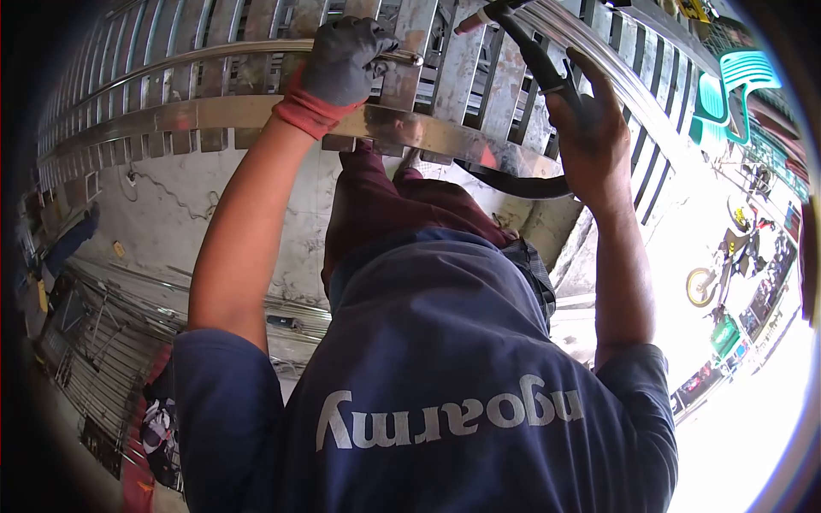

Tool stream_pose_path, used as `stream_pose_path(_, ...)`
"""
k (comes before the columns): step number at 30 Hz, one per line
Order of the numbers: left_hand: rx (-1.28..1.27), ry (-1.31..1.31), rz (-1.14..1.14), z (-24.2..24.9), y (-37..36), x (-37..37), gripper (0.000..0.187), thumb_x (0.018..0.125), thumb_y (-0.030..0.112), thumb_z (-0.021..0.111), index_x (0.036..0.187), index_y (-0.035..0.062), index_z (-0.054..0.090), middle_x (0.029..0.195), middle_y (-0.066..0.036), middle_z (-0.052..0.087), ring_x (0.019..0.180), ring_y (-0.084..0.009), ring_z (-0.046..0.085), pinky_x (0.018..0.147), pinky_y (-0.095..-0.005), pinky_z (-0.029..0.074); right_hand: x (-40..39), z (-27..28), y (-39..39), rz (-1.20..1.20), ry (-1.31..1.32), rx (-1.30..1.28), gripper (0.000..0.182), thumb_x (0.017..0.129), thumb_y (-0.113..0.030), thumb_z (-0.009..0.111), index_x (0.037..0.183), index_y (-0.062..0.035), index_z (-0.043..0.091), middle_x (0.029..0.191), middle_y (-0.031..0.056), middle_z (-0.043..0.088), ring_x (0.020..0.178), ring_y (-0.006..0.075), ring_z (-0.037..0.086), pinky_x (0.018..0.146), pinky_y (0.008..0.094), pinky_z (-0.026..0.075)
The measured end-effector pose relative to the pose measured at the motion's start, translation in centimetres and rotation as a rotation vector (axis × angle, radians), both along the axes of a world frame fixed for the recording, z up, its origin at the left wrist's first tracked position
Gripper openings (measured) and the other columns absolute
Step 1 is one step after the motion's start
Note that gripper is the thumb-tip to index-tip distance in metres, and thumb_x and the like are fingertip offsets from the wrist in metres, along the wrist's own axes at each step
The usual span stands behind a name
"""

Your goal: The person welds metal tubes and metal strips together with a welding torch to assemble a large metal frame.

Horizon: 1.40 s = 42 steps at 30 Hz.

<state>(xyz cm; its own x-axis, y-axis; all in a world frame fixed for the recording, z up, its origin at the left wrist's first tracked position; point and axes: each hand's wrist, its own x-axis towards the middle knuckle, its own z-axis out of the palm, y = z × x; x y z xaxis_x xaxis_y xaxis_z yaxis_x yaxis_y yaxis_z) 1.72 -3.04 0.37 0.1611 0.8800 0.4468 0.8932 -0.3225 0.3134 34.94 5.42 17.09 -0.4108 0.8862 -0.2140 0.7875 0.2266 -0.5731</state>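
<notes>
A: What's in the left grip?
B: The left hand, in a grey glove with a red cuff, has its fingers curled round a rod, close to one end.

A: And the right grip?
B: Bare. The right hand grasps a torch by its black handle, one finger stretched upward beside it. Whether it presses a trigger, I cannot tell.

A: Where does the torch point?
B: Its neck bends toward the left hand, so the coppery nozzle sits near the rod's end but apart from it.

A: And the rod itself?
B: It runs out leftward from the glove, across the slats of the bench. A wide shiny band follows the bench's near edge, between the rod and the person's legs.

A: Anything else up there?
B: A bundle of bright tubes slants across the slats, just beyond the right hand.

A: And round about?
B: A green chair stands off to the right, with a motorbike farther down that side. At lower left, many thin bars lie together, well apart from both hands. The person wears a dark blue shirt with pale lettering.
</notes>
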Motion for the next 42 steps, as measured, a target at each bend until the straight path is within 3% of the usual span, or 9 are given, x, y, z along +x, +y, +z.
stream_pose_path(5,-0.002,-0.265,0.005,-1.2,0.0,-0.1,0.039,0.085,0.016,0.088,0.122,0.0142,0.08,0.11,-0.007,0.077,0.1,-0.0331,0.071,0.091,-0.046,0.054,-0.1,0.0,-1.0,-0.002,0.008,-0.029,0.057,0.109,-0.028,0.071,0.163,-0.0206,0.053,0.105,0.0213,0.08,0.09,0.0235,0.08,0.085,0.0409,0.062)
stream_pose_path(8,0.074,-0.104,0.097,1.3,-0.2,1.1,0.026,0.077,0.003,0.078,0.102,0.0106,0.082,0.103,-0.01,0.077,0.096,-0.0346,0.073,0.085,-0.0484,0.057,-0.2,-0.2,-1.5,-0.008,-0.005,-0.033,0.057,0.109,-0.028,0.072,0.162,-0.021,0.054,0.103,0.0204,0.081,0.09,0.0241,0.081,0.085,0.0407,0.062)
stream_pose_path(11,-0.08,-0.161,0.147,3.2,-0.2,1.6,0.036,0.087,0.031,0.079,0.114,0.007,0.079,0.107,-0.02,0.075,0.105,-0.0418,0.072,0.096,-0.0575,0.054,-0.7,-0.2,-1.8,-0.016,-0.029,-0.045,0.057,0.109,-0.028,0.072,0.162,-0.0215,0.054,0.101,0.0194,0.081,0.089,0.0248,0.081,0.084,0.041,0.062)
stream_pose_path(14,-0.053,0.536,0.41,-3.1,-1.3,1.2,0.049,0.085,0.018,0.077,0.133,0.0086,0.073,0.13,-0.023,0.07,0.123,-0.0462,0.064,0.11,-0.0593,0.048,-0.8,-0.8,-1.8,0.01,-0.009,0.004,0.056,0.109,-0.029,0.071,0.162,-0.022,0.054,0.1,0.0189,0.082,0.089,0.0253,0.082,0.083,0.0416,0.063)
stream_pose_path(17,-0.127,-0.068,0.101,-2.0,0.3,-0.9,0.053,0.086,0.012,0.073,0.138,0.0073,0.07,0.137,-0.025,0.067,0.123,-0.0485,0.064,0.114,-0.0586,0.046,-0.8,-1.0,-1.8,0.028,0.001,0.012,0.056,0.109,-0.03,0.07,0.162,-0.0224,0.053,0.1,0.0193,0.082,0.089,0.0255,0.082,0.082,0.0415,0.063)
stream_pose_path(26,-0.032,-0.13,0.165,2.5,1.6,0.2,0.036,0.08,0.012,0.075,0.115,0.0078,0.079,0.114,-0.021,0.075,0.114,-0.045,0.066,0.107,-0.0571,0.048,-0.9,-1.2,-1.7,-0.007,-0.001,-0.011,0.057,0.109,-0.03,0.071,0.163,-0.0223,0.054,0.1,0.0192,0.081,0.089,0.0248,0.082,0.081,0.0406,0.063)
stream_pose_path(35,-0.062,-0.191,0.174,0.7,2.6,-0.7,0.038,0.074,0.003,0.07,0.11,0.0076,0.079,0.108,-0.021,0.073,0.111,-0.0461,0.066,0.102,-0.0555,0.05,-1.6,-1.8,-0.9,0.036,0.023,0.018,0.057,0.11,-0.028,0.069,0.165,-0.0224,0.055,0.104,0.0199,0.081,0.09,0.0241,0.083,0.082,0.0416,0.065)
stream_pose_path(41,-0.029,-0.111,0.21,0.2,2.4,-0.8,0.034,0.074,0.002,0.069,0.106,0.0077,0.079,0.103,-0.021,0.072,0.102,-0.0458,0.066,0.093,-0.0555,0.051,-3.2,-1.7,-0.8,0.024,-0.069,-0.03,0.057,0.111,-0.026,0.069,0.166,-0.0235,0.053,0.114,0.0211,0.082,0.092,0.0275,0.084,0.083,0.0432,0.066)
stream_pose_path(42,0.034,0.081,0.172,-1.3,2.6,-1.6,0.034,0.074,0.001,0.069,0.106,0.0077,0.079,0.102,-0.021,0.072,0.102,-0.0458,0.066,0.093,-0.0557,0.052,-3.3,-1.7,-0.8,0.029,-0.079,-0.032,0.057,0.112,-0.026,0.068,0.166,-0.0237,0.053,0.115,0.0215,0.082,0.093,0.0283,0.084,0.083,0.0435,0.067)
